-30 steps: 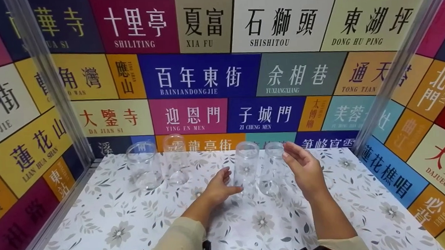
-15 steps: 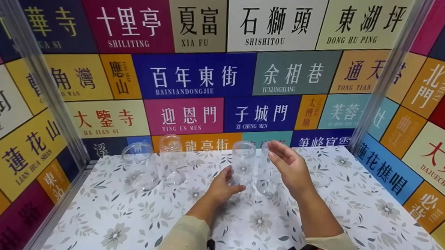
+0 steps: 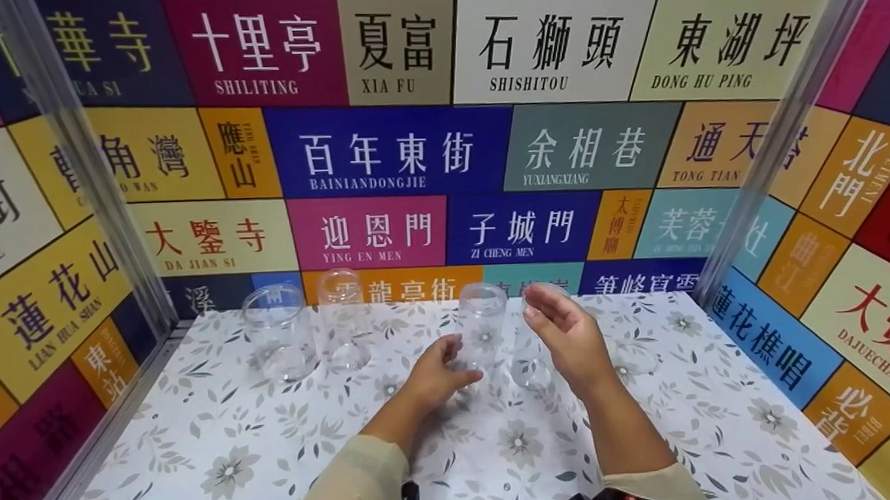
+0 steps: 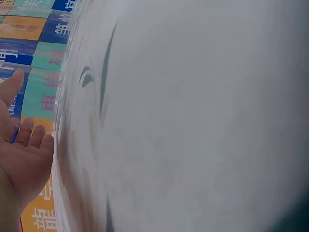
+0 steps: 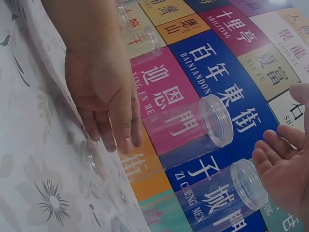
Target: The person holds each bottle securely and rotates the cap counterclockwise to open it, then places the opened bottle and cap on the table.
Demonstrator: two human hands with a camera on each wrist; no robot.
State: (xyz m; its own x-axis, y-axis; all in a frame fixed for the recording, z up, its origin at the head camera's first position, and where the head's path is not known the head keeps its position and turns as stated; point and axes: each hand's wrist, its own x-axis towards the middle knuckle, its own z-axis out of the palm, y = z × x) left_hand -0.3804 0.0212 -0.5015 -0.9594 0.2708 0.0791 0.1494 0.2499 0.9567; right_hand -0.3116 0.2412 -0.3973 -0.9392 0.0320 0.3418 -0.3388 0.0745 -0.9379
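Note:
Two clear lidded jars stand upright side by side at centre table in the head view. My left hand (image 3: 437, 374) is at the lower left side of the nearer-left jar (image 3: 482, 320), its thumb extended in front of the jar and its fingers loosely bent. Whether the fingers touch the jar cannot be told. My right hand (image 3: 569, 333) is raised beside the other jar (image 3: 526, 355), palm turned inward, fingers nearly straight, covering part of it. In the right wrist view, that hand's fingers (image 5: 285, 145) appear apart from the jar's rim (image 5: 251, 186).
A wide clear jar (image 3: 277, 336) and a slimmer clear jar (image 3: 343, 322) stand further left. The table (image 3: 229, 473) has a white floral cover. Colourful sign panels (image 3: 388, 151) wall the back and sides, with clear corner posts (image 3: 83, 138) at left and right.
My right hand has moved left, closer to its jar. The left hand first came right towards the centre jar; both have since shifted slightly left. The view turned a little.

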